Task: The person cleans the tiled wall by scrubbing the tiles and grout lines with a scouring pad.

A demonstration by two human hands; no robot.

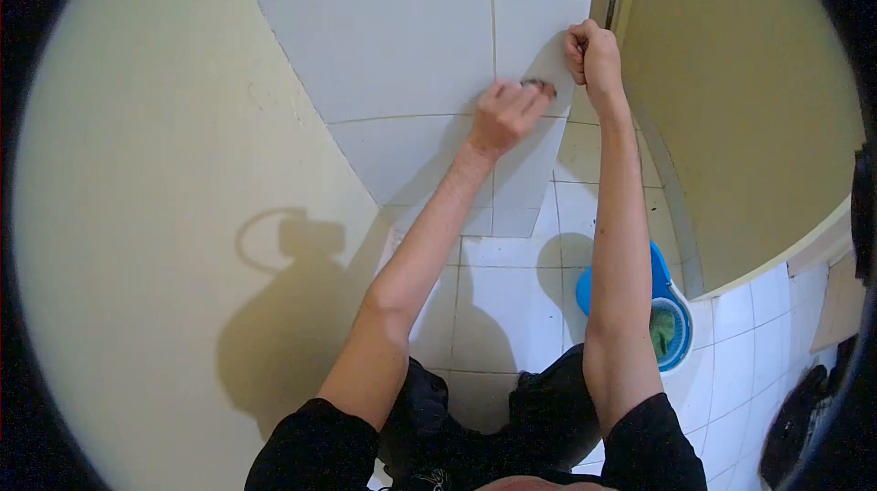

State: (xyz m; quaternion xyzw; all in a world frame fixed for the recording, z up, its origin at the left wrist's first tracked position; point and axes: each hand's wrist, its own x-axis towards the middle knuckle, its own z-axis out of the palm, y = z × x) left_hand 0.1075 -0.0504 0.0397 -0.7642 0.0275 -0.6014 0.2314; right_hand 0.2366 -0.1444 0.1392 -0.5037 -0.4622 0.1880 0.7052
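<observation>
My left hand [507,116] presses a small dark grey pad [541,86] against the white tiled wall [402,43], just above a horizontal grout line. The hand is slightly blurred, and its fingers cover most of the pad, so its exact kind cannot be made out. Close by on the right, my right hand [596,57] is curled into a fist at the wall's outer vertical edge. Whatever may be inside that fist is hidden.
On the tiled floor [498,295], partly behind my right forearm, stands a blue and white bucket [676,359] with a green cloth-like thing [661,331] inside. Cream walls rise at left [155,171] and right [740,126]. A dark item [793,427] lies at lower right.
</observation>
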